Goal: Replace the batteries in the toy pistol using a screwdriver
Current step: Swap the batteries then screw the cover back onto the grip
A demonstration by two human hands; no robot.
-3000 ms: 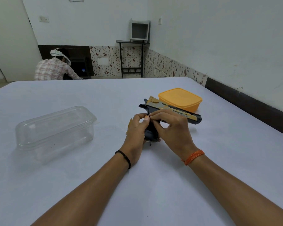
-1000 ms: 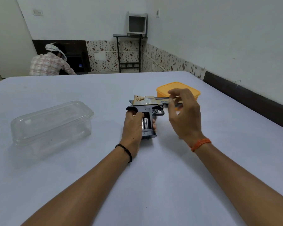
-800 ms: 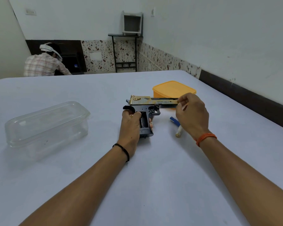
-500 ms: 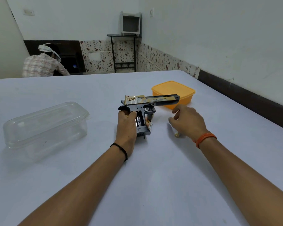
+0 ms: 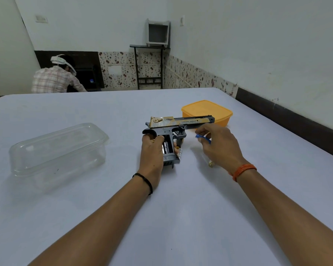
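Observation:
The black and gold toy pistol (image 5: 181,122) stands on its grip on the white table (image 5: 161,217), barrel pointing right. My left hand (image 5: 152,150) grips the pistol's grip, whose side compartment (image 5: 166,146) is open. A small white cylinder with a yellow end (image 5: 179,151), seemingly a battery, shows by my left fingertips. My right hand (image 5: 219,146) is just right of the pistol and pinches a small screwdriver (image 5: 203,138) by its blue part. The tool's pale end pokes out below that palm.
A closed orange container (image 5: 206,110) sits right behind the pistol's barrel. A clear plastic container (image 5: 58,150) with a lid stands to the left. A person (image 5: 54,79) in a checked shirt sits beyond the table's far edge. A dark skirting runs along the right wall.
My right hand let go of the pistol's barrel, dropped to the table and picked up the blue screwdriver that lay there. My left hand kept its grip on the pistol.

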